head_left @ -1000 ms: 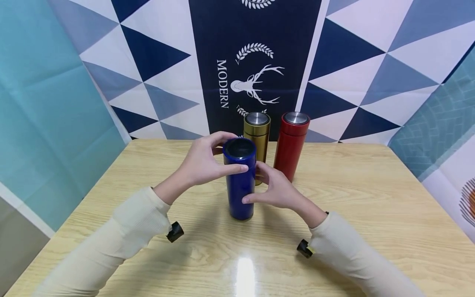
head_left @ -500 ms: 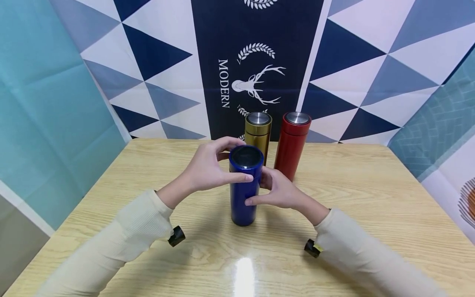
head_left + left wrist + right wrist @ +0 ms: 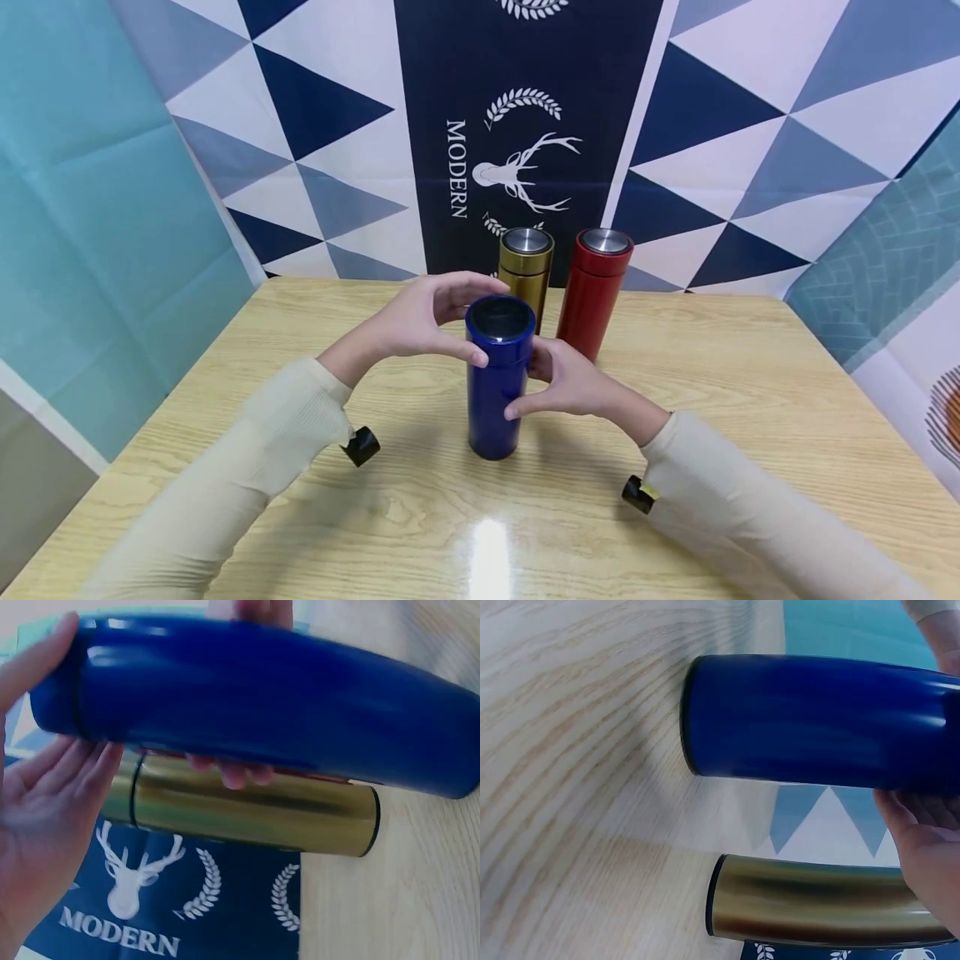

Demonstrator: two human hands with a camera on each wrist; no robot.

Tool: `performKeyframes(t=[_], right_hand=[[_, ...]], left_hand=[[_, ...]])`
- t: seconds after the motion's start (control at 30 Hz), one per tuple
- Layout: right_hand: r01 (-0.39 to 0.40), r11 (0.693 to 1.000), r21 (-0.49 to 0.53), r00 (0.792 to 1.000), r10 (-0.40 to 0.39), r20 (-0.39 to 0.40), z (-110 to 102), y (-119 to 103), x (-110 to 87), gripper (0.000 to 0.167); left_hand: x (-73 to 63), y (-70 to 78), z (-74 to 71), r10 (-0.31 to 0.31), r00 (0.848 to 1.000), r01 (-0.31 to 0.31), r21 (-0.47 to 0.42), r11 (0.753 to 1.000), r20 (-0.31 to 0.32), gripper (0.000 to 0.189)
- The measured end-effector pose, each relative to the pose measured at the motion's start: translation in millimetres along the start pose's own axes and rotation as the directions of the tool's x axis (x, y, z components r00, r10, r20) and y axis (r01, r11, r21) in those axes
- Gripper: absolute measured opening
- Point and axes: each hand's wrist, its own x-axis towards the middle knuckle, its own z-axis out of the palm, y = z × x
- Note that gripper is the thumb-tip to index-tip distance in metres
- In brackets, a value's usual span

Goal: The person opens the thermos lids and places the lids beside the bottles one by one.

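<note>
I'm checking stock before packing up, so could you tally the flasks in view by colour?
Blue flask: 1
Gold flask: 1
Red flask: 1
Total: 3

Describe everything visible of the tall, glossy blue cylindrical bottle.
The tall, glossy blue cylindrical bottle looks like painted metal, with a dark round top, a seam below it and a black base rim. It is held roughly upright, in front of the gold metallic cylindrical bottle. The right hand grips its body; the left hand curves around its top, contact uncertain. Whether it touches the wooden table is unclear.
</note>
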Motion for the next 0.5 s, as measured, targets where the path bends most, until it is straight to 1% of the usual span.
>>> performKeyframes(t=[0.07, 0.17, 0.3, 0.4, 0.5], right_hand=[[-0.003, 0.999, 0.039, 1.000, 0.002, 0.024, -2, -1, 1.2, 0.081], [-0.022, 0.996, 0.087, 0.998, 0.017, 0.056, -4, -2, 4.0, 0.084], [-0.055, 0.993, 0.107, 0.996, 0.047, 0.081, -6, -5, 6.3, 0.085], [-0.079, 0.990, 0.113, 0.994, 0.069, 0.084, -7, -7, 6.1, 0.083], [-0.084, 0.991, 0.108, 0.994, 0.076, 0.076, -7, -6, 5.6, 0.079]], left_hand=[[3.4, -6.5, -3.3, 0.012, 0.998, -0.008, -0.070, 0.997, 0.067, 0.085], [8.1, -14.4, -6.3, 0.037, 0.988, -0.013, -0.160, 0.987, 0.147, 0.096], [15.4, -19.8, -7.9, 0.061, 0.973, -0.005, -0.242, 0.970, 0.222, 0.095], [19.9, -20.6, -8.5, 0.054, 0.967, 0.011, -0.254, 0.967, 0.251, 0.092], [21.2, -19.7, -9.2, 0.043, 0.967, 0.021, -0.246, 0.969, 0.250, 0.092]])
